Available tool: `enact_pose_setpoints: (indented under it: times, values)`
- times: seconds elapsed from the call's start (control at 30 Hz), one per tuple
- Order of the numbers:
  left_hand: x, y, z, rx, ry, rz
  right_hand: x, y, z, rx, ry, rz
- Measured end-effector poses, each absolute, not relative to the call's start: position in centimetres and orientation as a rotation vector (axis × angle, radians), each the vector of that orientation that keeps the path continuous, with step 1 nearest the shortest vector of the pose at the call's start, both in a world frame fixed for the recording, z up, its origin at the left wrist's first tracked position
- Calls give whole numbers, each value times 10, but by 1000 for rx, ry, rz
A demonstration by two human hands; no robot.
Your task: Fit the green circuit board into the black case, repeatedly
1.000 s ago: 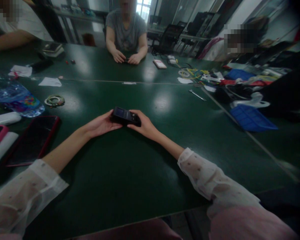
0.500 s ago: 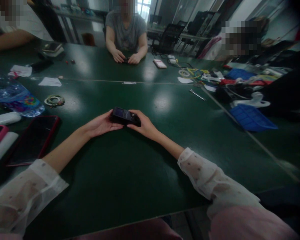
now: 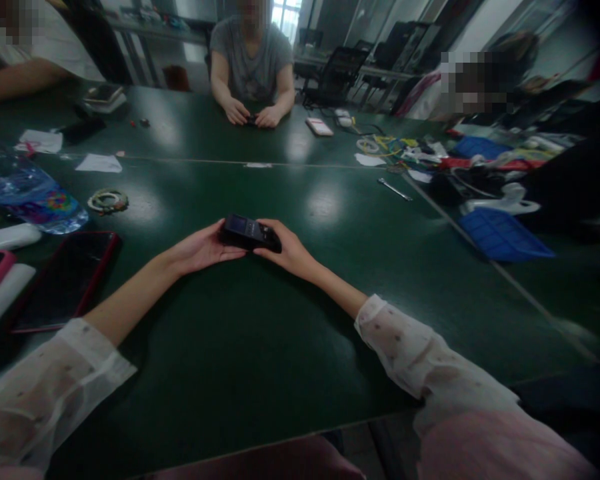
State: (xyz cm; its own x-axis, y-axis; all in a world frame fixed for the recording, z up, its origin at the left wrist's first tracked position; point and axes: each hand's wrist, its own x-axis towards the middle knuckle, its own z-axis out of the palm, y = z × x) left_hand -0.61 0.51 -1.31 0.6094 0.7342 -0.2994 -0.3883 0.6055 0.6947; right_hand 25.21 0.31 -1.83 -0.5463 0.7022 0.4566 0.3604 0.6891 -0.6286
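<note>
Between my two hands is a small black handheld device [image 3: 244, 232] with a dark screen and buttons. My left hand [image 3: 203, 250] grips its left end, fingers partly beneath it. At the right end, my right hand [image 3: 289, 250] is closed around it, with the thumb on the near side. The device is tilted slightly, lower on the right, just over the green table [image 3: 230, 347]. What exact kind of device it is cannot be made out.
To the left lie a phone in a red case [image 3: 67, 280], a white earbud case [image 3: 14, 236], a water bottle [image 3: 35, 193] and a bracelet [image 3: 108, 201]. A wrench [image 3: 395, 189] and blue tray [image 3: 505, 235] lie right. Across sits a person in grey [image 3: 253, 63].
My hands and the black device hold almost the same place. Only a very slight shift of the whole view shows.
</note>
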Motion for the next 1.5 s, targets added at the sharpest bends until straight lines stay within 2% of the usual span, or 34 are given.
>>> enact_pose_setpoints:
  times: [1.5]
  values:
    - [-9,10,-19,590,578,677,253,7,-21,-810,-2124,645]
